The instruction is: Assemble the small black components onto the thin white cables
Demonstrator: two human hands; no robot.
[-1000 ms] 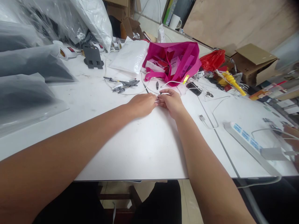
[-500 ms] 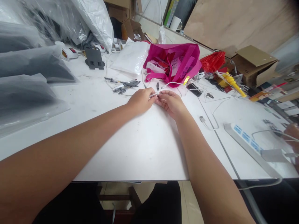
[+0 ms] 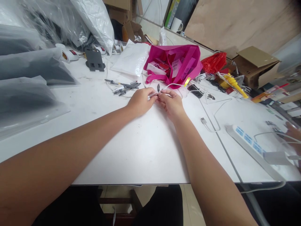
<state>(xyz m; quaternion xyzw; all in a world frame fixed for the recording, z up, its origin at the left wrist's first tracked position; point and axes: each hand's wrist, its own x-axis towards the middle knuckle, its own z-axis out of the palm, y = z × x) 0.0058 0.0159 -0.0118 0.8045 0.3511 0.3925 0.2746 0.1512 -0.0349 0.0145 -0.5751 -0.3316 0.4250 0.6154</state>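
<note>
Both hands meet over the white table (image 3: 141, 150), fingertips almost touching. My left hand (image 3: 140, 102) is closed around a thin, clear pen part (image 3: 152, 94), which pokes out between thumb and forefinger. From the other side, my right hand (image 3: 172, 103) pinches at the end of the same pen part; its fingertips partly hide what they grip. Just beyond the fingers lies a small black piece (image 3: 158, 88), perhaps a pen cap. Several black and clear pens (image 3: 127, 87) lie in a loose pile left of my hands.
A pink bag (image 3: 174, 64) filled with small boxes stands behind my hands, beside a white plastic package (image 3: 131, 59). Grey-filled plastic bags (image 3: 28, 100) line the left. Right are a USB cable (image 3: 203, 121), a power strip (image 3: 251, 147) and another person's blurred hand (image 3: 293, 135).
My hands stay together in nearly the same spot. The fingers of my right hand have shifted slightly at the pen part, and the view has tilted very little.
</note>
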